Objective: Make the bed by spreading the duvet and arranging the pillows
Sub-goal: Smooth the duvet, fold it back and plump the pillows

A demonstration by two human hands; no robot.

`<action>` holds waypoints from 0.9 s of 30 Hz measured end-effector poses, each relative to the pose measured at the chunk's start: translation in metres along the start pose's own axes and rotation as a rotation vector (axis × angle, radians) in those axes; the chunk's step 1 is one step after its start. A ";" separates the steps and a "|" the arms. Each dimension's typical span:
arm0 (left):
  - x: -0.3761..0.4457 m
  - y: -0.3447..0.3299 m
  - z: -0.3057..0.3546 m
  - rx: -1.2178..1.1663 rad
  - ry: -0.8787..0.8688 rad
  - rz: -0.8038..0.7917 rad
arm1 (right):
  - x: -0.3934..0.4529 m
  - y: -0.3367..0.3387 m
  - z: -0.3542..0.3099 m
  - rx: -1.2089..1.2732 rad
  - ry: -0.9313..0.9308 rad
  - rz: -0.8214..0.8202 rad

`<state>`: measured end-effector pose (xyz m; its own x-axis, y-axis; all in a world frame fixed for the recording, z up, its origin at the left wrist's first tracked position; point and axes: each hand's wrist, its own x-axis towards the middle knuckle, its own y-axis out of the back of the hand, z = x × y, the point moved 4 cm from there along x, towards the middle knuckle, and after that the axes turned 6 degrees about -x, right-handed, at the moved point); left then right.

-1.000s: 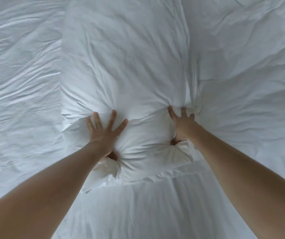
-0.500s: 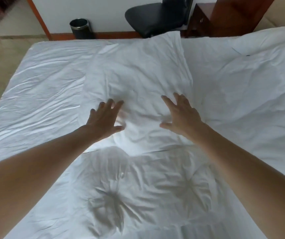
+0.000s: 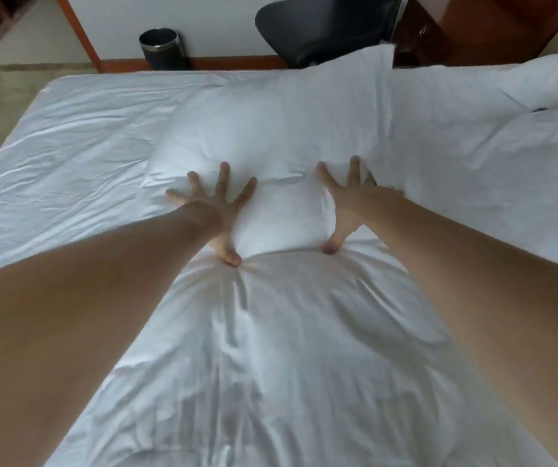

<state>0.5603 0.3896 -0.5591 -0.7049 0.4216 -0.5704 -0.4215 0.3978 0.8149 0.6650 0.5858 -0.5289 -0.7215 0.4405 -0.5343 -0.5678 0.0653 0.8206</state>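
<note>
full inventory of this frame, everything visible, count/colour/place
pillow: 1, white, mid-bed, pressed at its near end by both hands
second pillow: 1, white, far right of the bed
duvet: 1, white, creased, near part of the bed under the arms
bed sheet: 1, white, wrinkled, left part of the bed
waste bin: 1, black with a metal rim, on the floor by the far wall
chair: 1, black, beyond the far edge of the bed
wooden furniture: 1, reddish brown, top right
left hand: 1, fingers spread, pressing the pillow's near left
right hand: 1, fingers spread, pressing the pillow's near right
</note>
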 end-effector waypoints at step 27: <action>-0.016 -0.085 0.011 -0.068 0.095 0.048 | -0.007 -0.125 0.007 0.031 0.040 0.229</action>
<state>0.6135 0.3577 -0.6202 -0.7744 0.3584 -0.5213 -0.4216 0.3220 0.8477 0.7434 0.5813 -0.6261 -0.8455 0.4110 -0.3408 -0.3755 -0.0040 0.9268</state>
